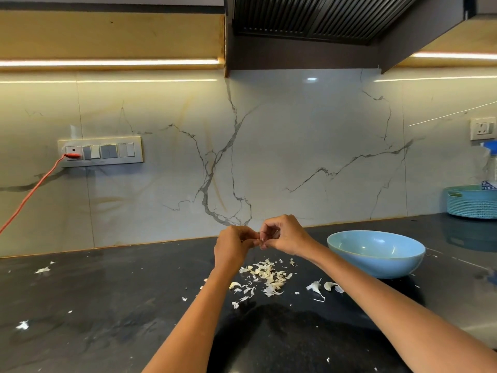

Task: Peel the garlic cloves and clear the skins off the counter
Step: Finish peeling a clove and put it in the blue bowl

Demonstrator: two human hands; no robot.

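Bottom edge of frame: both forearms enter from below, cut off before the elbows. Between them a dark rounded shape fills the lower centre; what it is cannot be made out.

Black counter (107, 305), mid frame: loose pile of garlic skins (265, 278) lying just below the hands. Stray flakes scattered left, toward the lower-left corner. Right of the pile, near the bowl's base, two pale pieces (324, 286); they may be unpeeled cloves or larger skins, too small to say.

Centre of frame, raised above the pile: left hand (232, 244) and right hand (286, 235) meet fingertip to fingertip. Both have fingers curled, pinching one small pale item between them, taken to be the garlic clove (260, 239). It is almost wholly hidden by the fingers; peeled or not cannot be judged.

Right of the hands: light blue bowl (376, 251) upright on the counter. Contents not discernible from this angle.

Far right edge: teal basket (470, 201), cut off by the frame, with a spray bottle (490, 157) partly visible behind it.

Back wall: marble-look backsplash (295, 144). Switch panel (100, 151) at left, orange cable (35, 187) plugged in, running off the left edge. Dark hood (309, 22) along the top, cropped.
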